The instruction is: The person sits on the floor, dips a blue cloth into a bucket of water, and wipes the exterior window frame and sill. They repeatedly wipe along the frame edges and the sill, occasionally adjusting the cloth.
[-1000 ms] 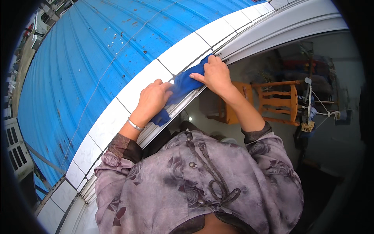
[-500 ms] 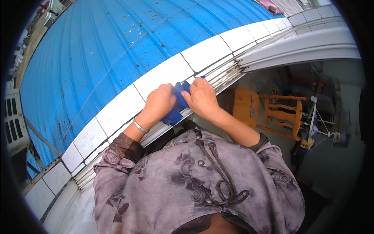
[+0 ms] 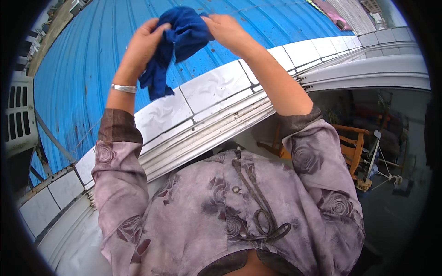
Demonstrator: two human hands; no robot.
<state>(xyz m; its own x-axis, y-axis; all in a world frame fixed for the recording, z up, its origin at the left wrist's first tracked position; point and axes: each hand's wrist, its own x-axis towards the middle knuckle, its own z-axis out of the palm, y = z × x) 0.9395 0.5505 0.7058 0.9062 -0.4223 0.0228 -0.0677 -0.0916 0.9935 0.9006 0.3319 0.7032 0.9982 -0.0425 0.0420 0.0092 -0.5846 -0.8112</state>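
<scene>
A dark blue cloth [image 3: 184, 33] is stretched between my two hands, held out past the tiled sill [image 3: 216, 87] and over the blue metal roof. My left hand [image 3: 143, 42] grips its left side, thumb on top, and a loose end dangles below toward the tiles. On the cloth's right side, my right hand [image 3: 230, 34] is closed on the fabric, slightly blurred. A silver bracelet circles my left wrist. Both arms reach forward, apart from the sill.
Beyond the sill spreads the ribbed blue roof [image 3: 92, 64]. A white window track [image 3: 207, 133] runs along the sill's near side, with the window frame [image 3: 368, 73] at the right. A wooden chair [image 3: 352, 147] stands indoors on the right. A grilled outdoor unit [image 3: 19, 115] sits at far left.
Both hands have lifted the cloth from the window track and moved it forward and left, out over the roof. Bunched before, the cloth now hangs more spread out.
</scene>
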